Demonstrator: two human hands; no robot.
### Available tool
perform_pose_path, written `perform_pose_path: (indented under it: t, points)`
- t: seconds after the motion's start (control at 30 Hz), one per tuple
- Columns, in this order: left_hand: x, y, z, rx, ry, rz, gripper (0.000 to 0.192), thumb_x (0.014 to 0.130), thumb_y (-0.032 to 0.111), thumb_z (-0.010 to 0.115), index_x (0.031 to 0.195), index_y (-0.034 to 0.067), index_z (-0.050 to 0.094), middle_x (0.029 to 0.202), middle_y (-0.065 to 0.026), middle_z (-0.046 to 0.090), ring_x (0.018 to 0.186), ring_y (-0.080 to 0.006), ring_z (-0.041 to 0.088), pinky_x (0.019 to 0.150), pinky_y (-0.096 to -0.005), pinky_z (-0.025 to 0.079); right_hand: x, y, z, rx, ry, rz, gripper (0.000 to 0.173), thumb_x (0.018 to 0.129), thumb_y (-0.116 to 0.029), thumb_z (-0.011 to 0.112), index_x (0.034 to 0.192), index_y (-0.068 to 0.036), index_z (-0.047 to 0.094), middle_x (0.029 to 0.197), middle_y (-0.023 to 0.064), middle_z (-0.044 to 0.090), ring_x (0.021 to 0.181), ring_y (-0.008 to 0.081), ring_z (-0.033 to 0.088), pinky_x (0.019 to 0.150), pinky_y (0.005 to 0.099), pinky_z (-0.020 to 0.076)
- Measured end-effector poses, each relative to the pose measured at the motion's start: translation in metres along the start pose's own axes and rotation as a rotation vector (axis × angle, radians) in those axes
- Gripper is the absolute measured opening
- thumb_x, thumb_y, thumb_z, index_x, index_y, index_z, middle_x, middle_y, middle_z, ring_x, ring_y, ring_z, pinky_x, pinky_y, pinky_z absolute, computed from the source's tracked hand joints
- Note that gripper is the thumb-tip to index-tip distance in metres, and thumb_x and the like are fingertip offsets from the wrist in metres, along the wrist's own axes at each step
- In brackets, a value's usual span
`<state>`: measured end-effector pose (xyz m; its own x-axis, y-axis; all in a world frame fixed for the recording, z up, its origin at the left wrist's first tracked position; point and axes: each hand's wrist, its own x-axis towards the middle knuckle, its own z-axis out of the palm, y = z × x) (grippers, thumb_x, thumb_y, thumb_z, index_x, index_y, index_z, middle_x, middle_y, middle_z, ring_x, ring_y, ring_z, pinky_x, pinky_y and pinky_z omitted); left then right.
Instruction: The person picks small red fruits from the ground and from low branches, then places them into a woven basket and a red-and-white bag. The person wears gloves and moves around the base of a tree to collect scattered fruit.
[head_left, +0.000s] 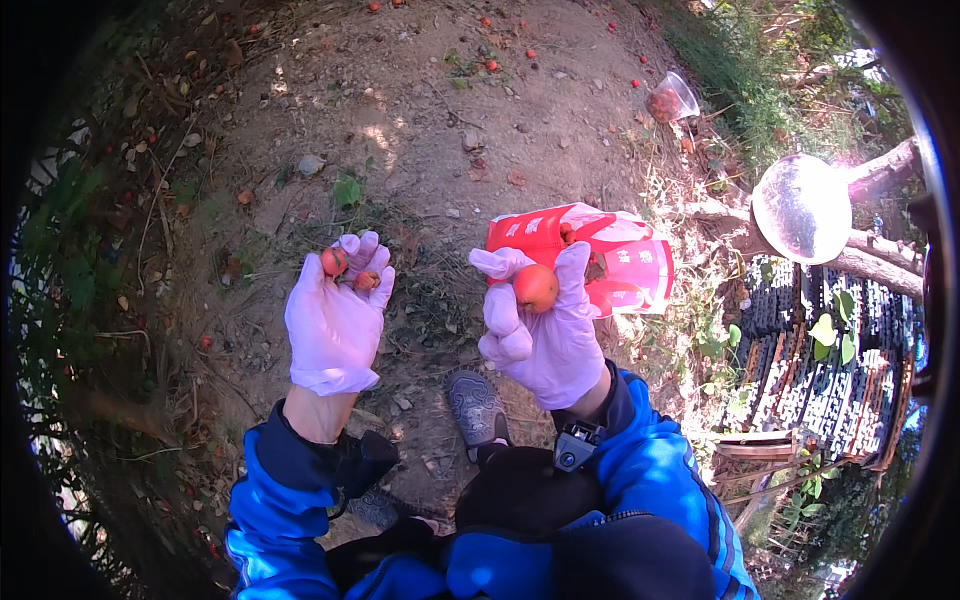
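Both hands wear thin, pale pinkish gloves. My left hand (337, 315) is curled around small red fruits; one red fruit (334, 261) shows by the thumb and a browner, damaged-looking one (367, 280) lies at the fingers. Between the thumb and fingers of my right hand (544, 337) sits a larger orange-red round fruit (535, 288). Just beyond that hand, a red and white bag (630, 259) bearing writing rests on the ground, partly hidden by the fingers. A few small red fruits (568, 233) show at the bag's opening.
A clear plastic cup (675, 97) with red fruits lies tilted on the dirt ground (420, 135). Fallen red fruits (491, 65) are scattered about. A tree branch (885, 259) and stacked tiles (817, 360) stand at right, dark foliage at left. My shoe (476, 409) is below my hands.
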<state>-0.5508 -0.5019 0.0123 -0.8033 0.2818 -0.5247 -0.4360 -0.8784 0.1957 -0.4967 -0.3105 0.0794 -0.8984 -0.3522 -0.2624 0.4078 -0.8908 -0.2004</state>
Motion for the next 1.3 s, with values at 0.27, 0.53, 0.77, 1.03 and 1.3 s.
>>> perform_pose_path:
  t: [0.27,0.53,0.77,1.03,1.3]
  points:
    - [0.017,-0.089,0.052,0.097,-0.422,-0.211,0.037,0.099,0.034,0.044,0.112,0.001,0.052,0.119,-0.0128,0.055,0.109,-0.023,0.055,0.096,-0.0362,0.045,-0.052,-0.018,-0.004,-0.583,0.251,-0.161,0.037,0.097,-0.041,0.043,0.094,-0.006,0.054,0.061,0.0006,0.046,0.045,0.0103,0.042,0.062,0.03,0.0492]
    - [0.078,-0.25,0.077,0.736,-0.443,-0.255,0.032,0.096,0.023,0.048,0.121,0.003,0.051,0.123,-0.0125,0.054,0.113,-0.0222,0.053,0.099,-0.0375,0.042,-0.199,-0.016,-0.122,-0.649,0.978,-0.251,0.026,0.093,-0.03,0.049,0.089,-0.006,0.058,0.063,-0.0016,0.044,0.051,0.008,0.041,0.061,0.0251,0.0464]
    - [0.084,-0.246,0.06,0.96,-0.678,-0.407,0.046,0.094,0.017,0.047,0.138,0.006,0.038,0.136,-0.0146,0.045,0.121,-0.0247,0.05,0.101,-0.0388,0.043,-0.373,0.108,-0.263,-0.274,1.278,-0.257,0.016,0.09,-0.02,0.049,0.096,-0.006,0.051,0.067,-0.0013,0.04,0.051,0.0094,0.038,0.045,0.0247,0.0356]
    - [0.105,-0.245,0.032,1.059,-0.746,-0.277,0.05,0.09,0.01,0.049,0.14,0.009,0.042,0.146,-0.0119,0.034,0.133,-0.0235,0.034,0.109,-0.0347,0.029,-0.549,0.214,-0.288,-0.414,1.961,-0.861,0.028,0.089,-0.019,0.054,0.116,-0.011,0.048,0.096,0.0053,0.06,0.069,0.0239,0.064,0.056,0.0391,0.0534]
    - [0.087,-0.217,0.007,1.527,-1.181,0.22,0.05,0.093,0.017,0.051,0.142,0.01,0.04,0.149,-0.0164,0.029,0.137,-0.0257,0.028,0.112,-0.0358,0.021,-0.668,0.165,-0.306,-2.065,2.379,0.576,0.028,0.081,-0.036,0.059,0.093,-0.011,0.064,0.087,0.0107,0.065,0.085,0.0284,0.061,0.075,0.0396,0.049]
